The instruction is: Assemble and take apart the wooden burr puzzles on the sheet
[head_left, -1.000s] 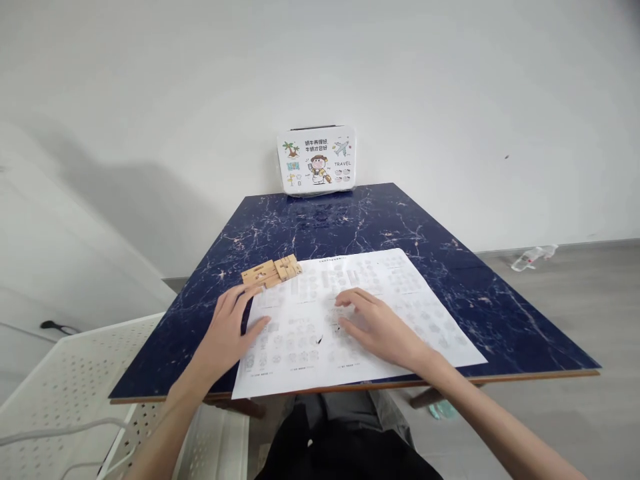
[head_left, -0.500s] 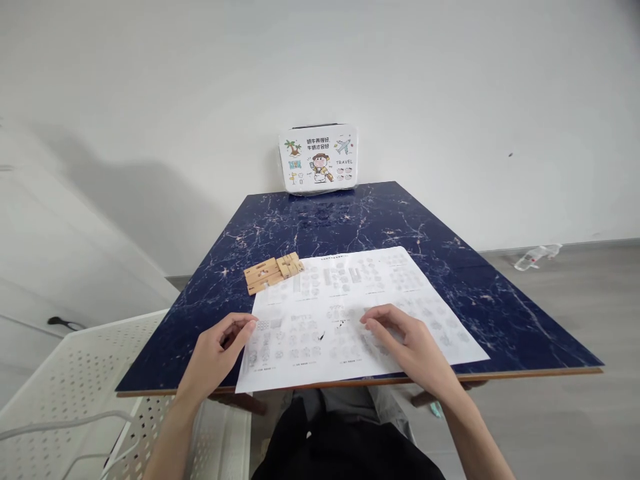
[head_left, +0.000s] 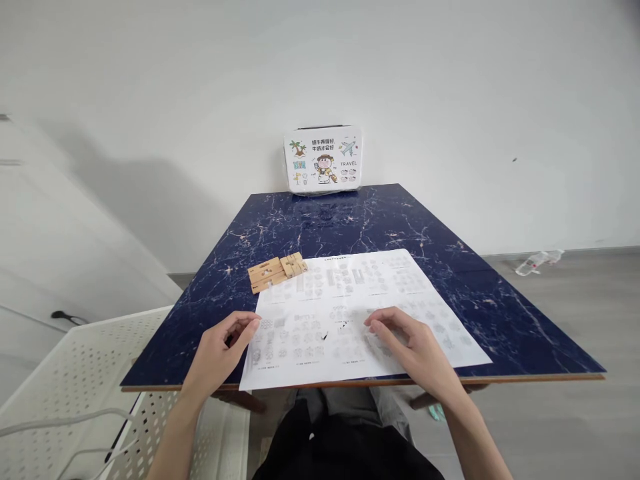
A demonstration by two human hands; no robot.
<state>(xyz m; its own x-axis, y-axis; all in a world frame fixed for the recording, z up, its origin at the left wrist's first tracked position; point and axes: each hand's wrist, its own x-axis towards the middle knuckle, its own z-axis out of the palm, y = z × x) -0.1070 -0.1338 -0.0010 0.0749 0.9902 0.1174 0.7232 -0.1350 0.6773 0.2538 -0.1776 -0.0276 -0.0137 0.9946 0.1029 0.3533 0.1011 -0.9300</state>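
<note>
Both hands drew back down the paper (head_left: 350, 293). The left hand (head_left: 220, 350) touches its left edge and the right hand (head_left: 415, 347) rests on it, both loosely curled and empty.

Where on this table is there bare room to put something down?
Bare table shows between the printed sheet and the illustrated box, and right of the sheet. The near side is crowded: sheet, wooden blocks at its corner, left hand, right hand.
</note>
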